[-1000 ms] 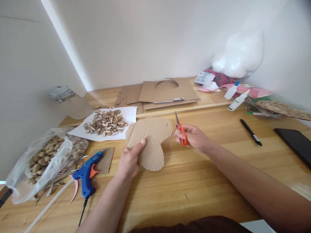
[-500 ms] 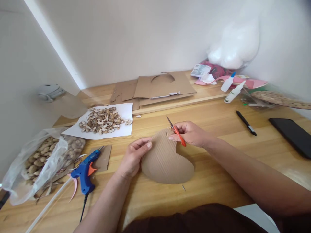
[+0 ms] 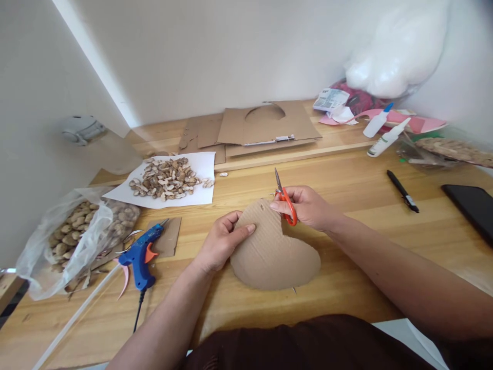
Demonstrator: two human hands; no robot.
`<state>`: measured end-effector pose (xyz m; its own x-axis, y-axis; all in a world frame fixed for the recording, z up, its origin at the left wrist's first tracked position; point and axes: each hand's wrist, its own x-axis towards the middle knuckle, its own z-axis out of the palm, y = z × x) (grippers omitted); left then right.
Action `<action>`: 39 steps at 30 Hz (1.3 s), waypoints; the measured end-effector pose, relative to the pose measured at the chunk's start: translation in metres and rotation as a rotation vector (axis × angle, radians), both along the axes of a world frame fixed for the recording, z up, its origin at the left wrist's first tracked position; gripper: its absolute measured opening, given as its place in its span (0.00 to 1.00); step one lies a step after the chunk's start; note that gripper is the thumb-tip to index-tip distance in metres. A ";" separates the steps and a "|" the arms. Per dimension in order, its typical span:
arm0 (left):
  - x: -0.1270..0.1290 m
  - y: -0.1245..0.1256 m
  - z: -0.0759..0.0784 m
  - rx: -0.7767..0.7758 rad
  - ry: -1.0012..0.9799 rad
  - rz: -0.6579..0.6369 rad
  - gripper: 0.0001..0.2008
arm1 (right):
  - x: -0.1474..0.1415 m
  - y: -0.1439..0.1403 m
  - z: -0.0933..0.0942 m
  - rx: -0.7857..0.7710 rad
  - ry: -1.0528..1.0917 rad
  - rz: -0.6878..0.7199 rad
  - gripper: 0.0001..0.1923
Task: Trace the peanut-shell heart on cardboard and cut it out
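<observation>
A curved piece of cardboard [image 3: 275,252], rounded at its lobes with a notch on the right side, is held just over the table in front of me. My left hand [image 3: 227,240] pinches its left edge, thumb on top. In my right hand [image 3: 302,205] is a pair of scissors [image 3: 289,208] with red handles, blades pointing up and away. The right thumb lies by the cardboard's upper edge, close to a small hole. I cannot tell whether that hand also grips the cardboard.
Left: a blue glue gun [image 3: 142,257], a plastic bag of peanuts [image 3: 73,231] and paper [image 3: 204,192] with shells. Behind: cardboard sheets [image 3: 265,126]. Right: glue bottles [image 3: 387,139], a black pen [image 3: 402,191] and a black phone [image 3: 470,208].
The scissors have turned in my right hand, so their blades point more upright and the handle loops show more. The view has shifted slightly; my left hand still holds the cardboard.
</observation>
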<state>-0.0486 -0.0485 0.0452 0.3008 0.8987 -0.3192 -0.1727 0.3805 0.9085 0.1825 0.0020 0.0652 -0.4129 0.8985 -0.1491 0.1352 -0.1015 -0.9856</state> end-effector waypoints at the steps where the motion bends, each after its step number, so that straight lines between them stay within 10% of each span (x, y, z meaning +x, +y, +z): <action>1: 0.000 0.000 0.000 0.002 -0.005 0.018 0.16 | 0.000 0.001 0.001 -0.014 -0.006 0.013 0.18; 25: -0.005 0.003 0.003 0.065 -0.066 0.166 0.14 | 0.006 0.000 0.019 -0.081 -0.103 0.423 0.20; 39: -0.004 0.002 0.004 0.090 -0.083 0.200 0.14 | 0.009 -0.004 0.021 0.076 -0.229 0.369 0.20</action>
